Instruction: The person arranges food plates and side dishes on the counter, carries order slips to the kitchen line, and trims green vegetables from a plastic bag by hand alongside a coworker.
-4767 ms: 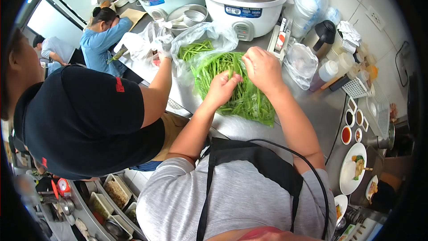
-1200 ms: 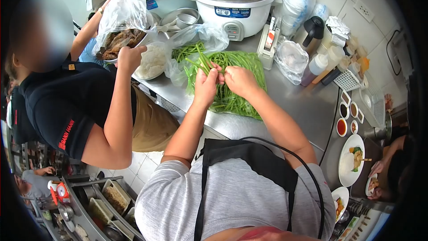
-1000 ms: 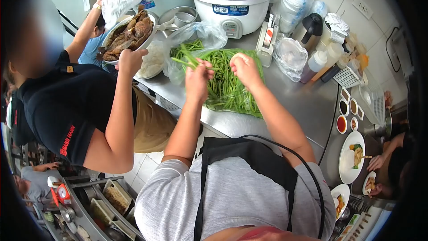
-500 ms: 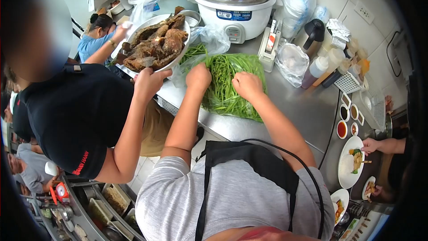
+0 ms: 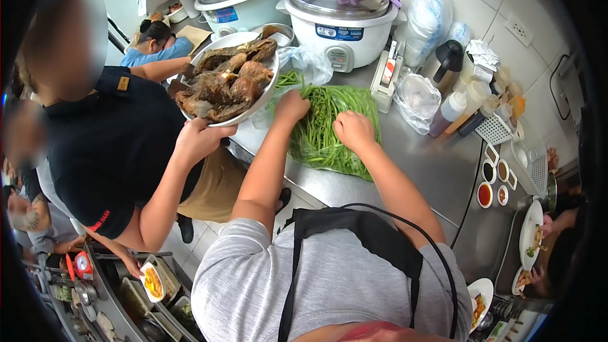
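Observation:
A clear plastic bag [image 5: 324, 163] full of long thin green vegetable stalks [image 5: 323, 117] lies on the steel counter in front of me. At its upper left, my left hand [image 5: 292, 107] is closed on the bag's edge, beside the stalks. My right hand [image 5: 354, 131] is curled into a fist on the bag's right side, gripping the plastic. Its fingertips are turned under and hidden. More green stalks [image 5: 288, 79] and crumpled clear plastic [image 5: 310, 63] lie just beyond my left hand.
At my left a co-worker [image 5: 120, 152] holds a white plate of fried fish [image 5: 231, 82] close to my left forearm. Rice cookers [image 5: 335, 28] stand behind the bag. Sauce bottles [image 5: 451, 114], a steel jug [image 5: 443, 63] and sauce dishes [image 5: 485, 194] are to the right.
Both my hands stay on the bag, the left shifted slightly inward over the stalks. The co-worker's fish plate has tilted and moved slightly. At right, the dinner plate in another person's hand has moved away.

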`<state>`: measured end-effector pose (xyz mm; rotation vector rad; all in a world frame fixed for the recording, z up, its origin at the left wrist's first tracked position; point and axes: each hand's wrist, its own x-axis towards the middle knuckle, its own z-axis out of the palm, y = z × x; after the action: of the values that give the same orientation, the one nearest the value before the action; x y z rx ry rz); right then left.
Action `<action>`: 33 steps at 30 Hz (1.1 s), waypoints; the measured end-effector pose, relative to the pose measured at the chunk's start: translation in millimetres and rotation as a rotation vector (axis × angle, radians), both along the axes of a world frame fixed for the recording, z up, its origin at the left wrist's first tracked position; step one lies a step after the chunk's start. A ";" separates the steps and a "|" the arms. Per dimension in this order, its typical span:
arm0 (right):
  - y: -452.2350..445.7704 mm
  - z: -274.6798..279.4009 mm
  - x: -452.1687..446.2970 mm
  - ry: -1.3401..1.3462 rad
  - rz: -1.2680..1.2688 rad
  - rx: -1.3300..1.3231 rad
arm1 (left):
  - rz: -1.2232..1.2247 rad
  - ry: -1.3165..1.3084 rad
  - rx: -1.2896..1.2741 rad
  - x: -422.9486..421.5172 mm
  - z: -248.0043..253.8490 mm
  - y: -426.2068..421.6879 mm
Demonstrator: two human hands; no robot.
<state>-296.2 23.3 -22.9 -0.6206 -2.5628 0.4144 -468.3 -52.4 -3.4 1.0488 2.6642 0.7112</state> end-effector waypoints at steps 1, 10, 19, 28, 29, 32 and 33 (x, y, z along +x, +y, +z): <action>-0.2 1.4 0.7 0.002 0.002 -0.018 | -0.001 -0.011 0.052 -1.9 -1.1 -3.2; -0.7 34.3 -0.5 0.203 0.011 -0.266 | -0.012 -0.023 0.317 40.5 41.3 -47.6; 1.8 54.0 -13.7 0.282 0.157 0.025 | -0.233 -0.039 0.422 55.9 58.1 -57.5; 27.8 34.7 1.6 0.227 0.219 -0.556 | -0.149 -0.423 0.700 26.5 10.5 -43.0; 30.3 33.6 3.0 0.208 0.227 -0.674 | -0.138 -0.455 0.718 25.8 6.3 -41.3; 25.9 52.7 8.1 0.148 0.255 -0.618 | -0.194 -0.393 0.545 26.3 6.2 -41.4; 25.3 54.1 7.6 0.136 0.280 -0.535 | -0.224 -0.230 0.539 27.7 6.9 -40.3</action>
<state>-288.6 48.6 31.1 -0.3853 -2.4110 1.2181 -440.6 -92.8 3.5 1.2634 2.1606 1.4453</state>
